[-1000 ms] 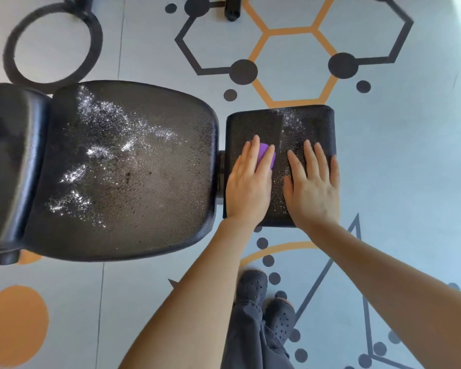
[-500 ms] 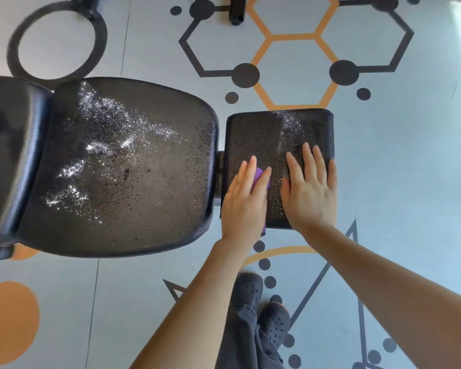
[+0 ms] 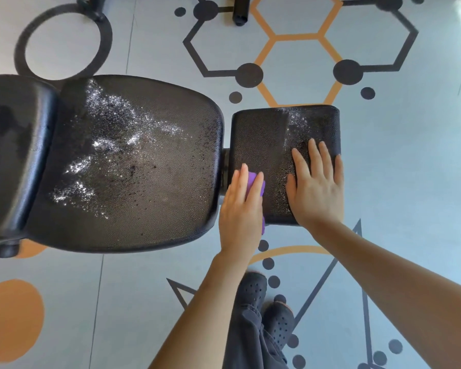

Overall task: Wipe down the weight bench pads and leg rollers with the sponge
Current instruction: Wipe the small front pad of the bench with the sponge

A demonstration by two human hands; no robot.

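A small black bench pad lies right of the large black seat pad, which carries white foamy spray marks. My left hand presses a purple sponge flat on the small pad's near left corner, by its front edge. Only a strip of the sponge shows between my fingers. My right hand rests flat, fingers apart, on the right half of the same pad, where white droplets remain. The pad's left half looks wiped and dark. A third pad adjoins at far left.
The floor is grey with black and orange hexagon, circle and dot markings. A black bench foot sticks out at lower left, and black frame feet stand at the top. My dark shoes are just below the small pad.
My left hand has slid the sponge toward me along the small pad's left half, down to its front edge. My right hand has stayed flat on the pad.
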